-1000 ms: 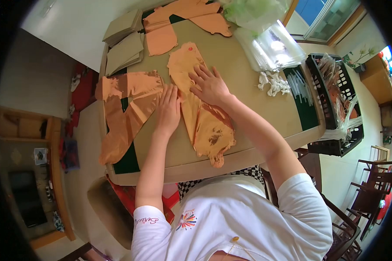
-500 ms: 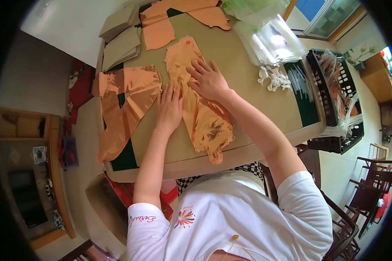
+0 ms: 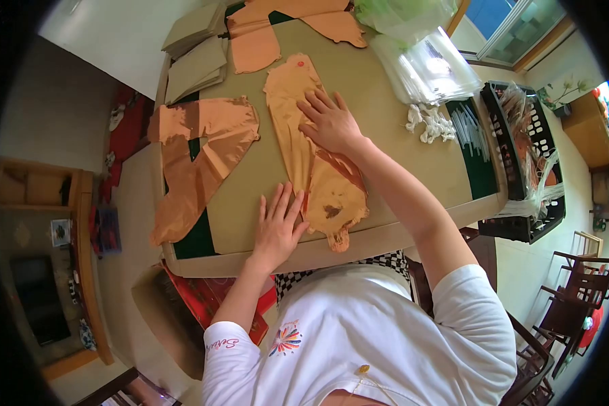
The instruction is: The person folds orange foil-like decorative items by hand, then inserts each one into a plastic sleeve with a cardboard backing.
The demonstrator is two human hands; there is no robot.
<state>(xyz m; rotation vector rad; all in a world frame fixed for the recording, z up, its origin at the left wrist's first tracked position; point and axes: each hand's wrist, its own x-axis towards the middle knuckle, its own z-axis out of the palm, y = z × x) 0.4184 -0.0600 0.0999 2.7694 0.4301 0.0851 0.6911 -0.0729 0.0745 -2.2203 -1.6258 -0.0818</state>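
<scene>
"two hands are at work, yes? where is the long copper-coloured foil balloon (image 3: 338,193)?"

"it lies flat on the counter (image 3: 240,199), in front of the person. one end, with a small red mark (image 3: 300,64), points away, and the narrow tail (image 3: 339,241) lies near the close edge."

"and the grip, how is it?"

"the right hand (image 3: 333,127) rests palm down on the middle part, with its fingers a little apart. the left hand (image 3: 277,230) is lower, its fingers spread, the tips at the left border of the foil. neither hand is clamped on anything."

"i see long folds between them. how would you smooth these well?"

"i would keep the right palm broad and calm, as an anchor, and let the left hand press lightly from the fold outward. to my judgement, hard rubbing could crease such thin film, or make the whole piece slide."

"what must one be careful of at the sides?"

"the second foil balloon (image 3: 213,166) is at the left, apart from this one. a wide stroke could push it, so short strokes are, i think, better."
</scene>
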